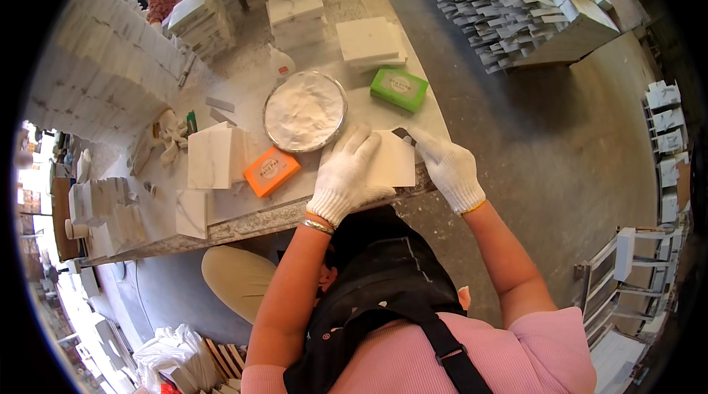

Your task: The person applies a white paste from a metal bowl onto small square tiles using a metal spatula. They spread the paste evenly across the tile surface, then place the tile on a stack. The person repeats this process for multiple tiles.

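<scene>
You have the white tile between your 2 hands, near the front right corner of the table. It lies to the right of your left hand and to the left of your right hand. The left hand is the nearer, because it covers the left part of the tile; the right hand stands just beside the far right corner. The right edge of the tile runs away from your body, but I cannot tell the long axis, since the left side is hidden under the glove.

On your left hand, the 4 fingers lie close together and point away from you, and the thumb stretches apart along the near edge. I cannot tell how firmly it grips. Your right hand bends its fingers inward, toward a dark thing at the far edge of the tile; whether the fingertips pinch it, I cannot tell.

Beyond the tile, to the right, sits the green box. The bowl of white powder is beyond your left hand, and the orange box lies to its left.
</scene>
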The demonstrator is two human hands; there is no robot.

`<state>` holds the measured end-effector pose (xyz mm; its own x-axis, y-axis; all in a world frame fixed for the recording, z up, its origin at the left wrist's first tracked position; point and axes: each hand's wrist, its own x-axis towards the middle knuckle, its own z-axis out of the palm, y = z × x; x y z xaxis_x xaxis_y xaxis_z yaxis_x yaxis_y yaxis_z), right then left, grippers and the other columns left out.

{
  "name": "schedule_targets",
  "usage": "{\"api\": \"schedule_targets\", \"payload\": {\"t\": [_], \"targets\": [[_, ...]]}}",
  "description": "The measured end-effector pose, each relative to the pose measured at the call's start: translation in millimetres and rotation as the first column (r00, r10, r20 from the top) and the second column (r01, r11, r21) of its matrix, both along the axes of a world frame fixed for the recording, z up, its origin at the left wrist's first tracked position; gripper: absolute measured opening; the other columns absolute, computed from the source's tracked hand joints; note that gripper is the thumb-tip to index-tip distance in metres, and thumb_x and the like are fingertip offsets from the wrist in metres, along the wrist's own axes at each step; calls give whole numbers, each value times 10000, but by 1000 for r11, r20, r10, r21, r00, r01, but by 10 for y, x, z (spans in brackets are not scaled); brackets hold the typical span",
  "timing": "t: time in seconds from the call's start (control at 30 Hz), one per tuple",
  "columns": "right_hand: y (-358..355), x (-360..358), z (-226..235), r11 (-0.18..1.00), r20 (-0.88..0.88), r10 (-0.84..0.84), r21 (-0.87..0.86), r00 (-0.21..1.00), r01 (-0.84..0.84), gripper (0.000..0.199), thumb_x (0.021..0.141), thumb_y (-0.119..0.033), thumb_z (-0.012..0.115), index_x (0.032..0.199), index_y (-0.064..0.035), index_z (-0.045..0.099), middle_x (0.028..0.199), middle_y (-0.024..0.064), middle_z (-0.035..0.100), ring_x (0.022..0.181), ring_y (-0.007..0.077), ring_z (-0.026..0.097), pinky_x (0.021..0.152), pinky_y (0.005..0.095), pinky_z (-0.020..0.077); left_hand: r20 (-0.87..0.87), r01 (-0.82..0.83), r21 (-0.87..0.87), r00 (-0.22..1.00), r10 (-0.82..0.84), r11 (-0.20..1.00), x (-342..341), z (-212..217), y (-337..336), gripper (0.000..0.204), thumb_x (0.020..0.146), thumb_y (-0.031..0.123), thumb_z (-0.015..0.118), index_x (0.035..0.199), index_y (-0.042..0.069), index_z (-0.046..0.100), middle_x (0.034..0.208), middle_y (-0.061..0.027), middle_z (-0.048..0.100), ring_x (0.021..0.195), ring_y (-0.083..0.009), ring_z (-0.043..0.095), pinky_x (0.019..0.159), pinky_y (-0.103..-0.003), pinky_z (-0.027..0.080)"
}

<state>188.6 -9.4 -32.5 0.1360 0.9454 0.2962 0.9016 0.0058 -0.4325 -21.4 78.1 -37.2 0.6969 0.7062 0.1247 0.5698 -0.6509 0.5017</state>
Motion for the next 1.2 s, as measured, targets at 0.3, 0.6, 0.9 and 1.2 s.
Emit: {"api": "schedule_targets", "payload": {"t": [0.3,0.6,0.9,1.2], "targets": [[-182,-38,3,999,-12,40,-2,999,-40,399,871,-118,587,1249,-227,653,854,69,710,736,283,686,629,377,536,2,-7,-36,1000,7,999,-3,6,11,964,575,453,904,1380,73,535,1493,-179,468,1397,-382,418,1115,-520,370],[3,-10,-36,999,-39,33,25,999,-32,352,928,-136,561,1256,-221,655,916,37,734,755,264,698,631,369,542,-6,-2,-45,1000,1,999,-15,36,12,969,598,476,889,1399,75,520,1512,-176,452,1409,-381,405,1128,-522,355],[-28,-3,-5,999,-24,41,2,999,-41,347,937,-156,564,1267,-226,650,912,28,737,734,259,690,641,365,546,-22,-5,-66,1000,4,998,-4,45,1,975,595,493,888,1397,75,525,1523,-170,443,1415,-374,400,1132,-521,353],[-118,-93,-19,994,-41,102,-37,994,-103,351,939,-141,536,1260,-226,649,900,55,725,744,284,684,635,383,540,-6,-13,-6,1000,13,1000,-7,-4,-5,938,598,449,894,1381,98,515,1510,-133,447,1360,-363,450,1104,-516,386]]}}
